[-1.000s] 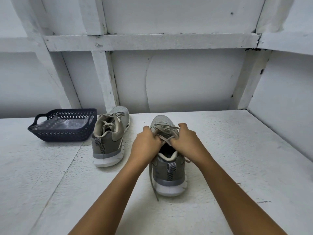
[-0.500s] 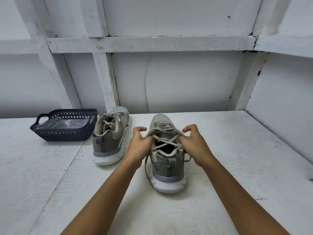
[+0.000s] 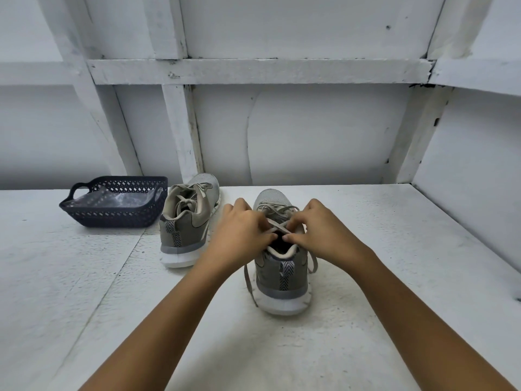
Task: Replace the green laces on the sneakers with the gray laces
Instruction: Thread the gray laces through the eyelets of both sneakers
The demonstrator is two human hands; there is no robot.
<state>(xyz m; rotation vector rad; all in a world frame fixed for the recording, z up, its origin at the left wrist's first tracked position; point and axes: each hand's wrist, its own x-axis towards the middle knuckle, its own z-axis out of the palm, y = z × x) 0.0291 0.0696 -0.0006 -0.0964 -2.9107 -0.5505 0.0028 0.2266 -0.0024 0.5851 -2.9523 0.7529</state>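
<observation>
Two olive-grey sneakers stand heel-first toward me on a white surface. At the near sneaker (image 3: 282, 275) both hands work the pale lace (image 3: 277, 225) over the tongue. My left hand (image 3: 242, 230) pinches the lace from the left side, and my right hand (image 3: 318, 230) pinches it from the right, fingertips almost meeting above the shoe's opening. Loose lace ends hang down both sides of the heel. The second sneaker (image 3: 186, 221) stands laced to the left, untouched.
A dark blue perforated basket (image 3: 112, 218) with clear plastic inside sits at the back left beside the second sneaker. White walls with wooden framing close the back and right side. The white surface (image 3: 394, 249) spreads around the shoes.
My hands, spread apart with the lace half a second ago, have come back together over the tongue. The near sneaker has stayed in place.
</observation>
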